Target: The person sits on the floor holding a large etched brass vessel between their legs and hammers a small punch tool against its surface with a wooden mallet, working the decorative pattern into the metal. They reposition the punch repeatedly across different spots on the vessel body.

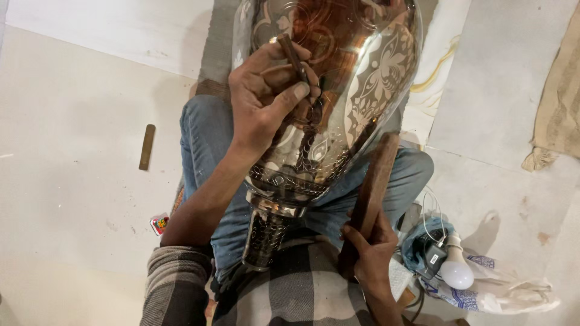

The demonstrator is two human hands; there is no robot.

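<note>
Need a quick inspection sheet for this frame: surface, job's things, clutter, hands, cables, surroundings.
Surface: pale floor, marked and dusty; person sits on it, jeans-clad legs under the work.
Job's things: large engraved metal vase lying across the lap, neck toward the body; thin chisel set against it; wooden mallet.
Clutter: small flat stick, small colourful packet, light bulb, printed plastic bag.
Hands: left hand grips the chisel; right hand grips the mallet.
Cables: thin white wire looping by a black adapter.
Surroundings: burlap cloth at right.
</note>
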